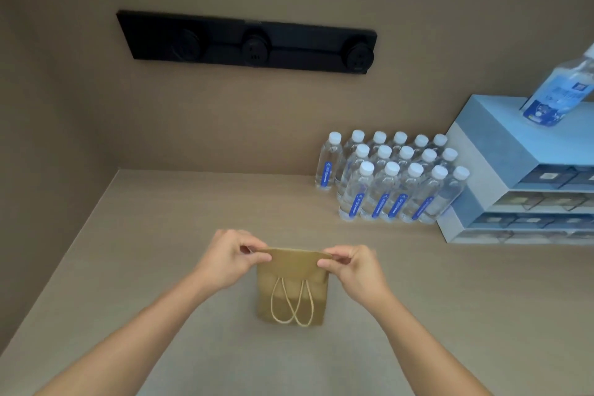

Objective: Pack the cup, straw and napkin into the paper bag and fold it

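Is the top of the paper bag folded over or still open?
Folded over: the brown paper bag's top edge is turned down, pinched by left hand and right hand.

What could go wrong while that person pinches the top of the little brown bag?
The paper bag stands upright, held only at its folded top by the left hand and right hand; an uneven pinch could skew the crease or tip it. The twine handles hang loose down the front and might get caught in a further fold.
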Demonstrator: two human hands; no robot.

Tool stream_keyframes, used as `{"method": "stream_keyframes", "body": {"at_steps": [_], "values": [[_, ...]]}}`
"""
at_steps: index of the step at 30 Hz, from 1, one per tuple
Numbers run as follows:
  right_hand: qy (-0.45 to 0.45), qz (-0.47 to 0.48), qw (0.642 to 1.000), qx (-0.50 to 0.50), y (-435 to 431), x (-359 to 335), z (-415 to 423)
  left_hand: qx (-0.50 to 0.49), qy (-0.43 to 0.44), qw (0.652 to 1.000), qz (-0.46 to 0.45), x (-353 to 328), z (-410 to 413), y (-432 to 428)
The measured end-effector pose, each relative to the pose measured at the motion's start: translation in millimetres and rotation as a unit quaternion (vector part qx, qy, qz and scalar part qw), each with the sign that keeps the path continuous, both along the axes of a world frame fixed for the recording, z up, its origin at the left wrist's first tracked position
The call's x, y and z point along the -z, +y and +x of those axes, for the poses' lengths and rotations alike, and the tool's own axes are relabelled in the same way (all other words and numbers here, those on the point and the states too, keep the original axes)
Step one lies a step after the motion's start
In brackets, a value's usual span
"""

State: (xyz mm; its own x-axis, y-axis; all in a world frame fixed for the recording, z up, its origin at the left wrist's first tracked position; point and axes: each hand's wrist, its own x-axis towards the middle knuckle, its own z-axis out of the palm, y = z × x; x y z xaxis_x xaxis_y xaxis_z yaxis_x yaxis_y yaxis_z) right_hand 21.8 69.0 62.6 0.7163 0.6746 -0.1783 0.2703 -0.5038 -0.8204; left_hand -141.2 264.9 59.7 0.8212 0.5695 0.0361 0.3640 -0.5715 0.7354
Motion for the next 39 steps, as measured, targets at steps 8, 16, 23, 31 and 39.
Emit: {"method": "stream_keyframes", "body": {"at_steps": [8, 16, 23, 31, 39], "values": [[-0.167, 0.000, 0.979, -0.121, 139.7, -76.4, 85.5, 0.011, 0.064, 0.986, 0.153, -90.0, 69.8, 111.8], [-0.206, -0.047, 0.970, -0.117, 235.1, -75.7, 137.0, -0.041, 0.150, 0.972, 0.176, -91.8, 134.2, 182.2], [-0.212, -0.132, 0.958, -0.140, 267.2, -20.1, 166.3, -0.018, 0.216, 0.960, 0.175, -28.9, 171.2, 218.6], [-0.333, -0.197, 0.901, -0.196, 271.8, -3.0, 165.0, 0.019, 0.224, 0.941, 0.255, -9.7, 187.8, 216.9], [-0.397, -0.204, 0.880, -0.165, 248.3, -31.6, 129.0, -0.006, 0.273, 0.916, 0.295, -38.7, 178.6, 183.4]]}}
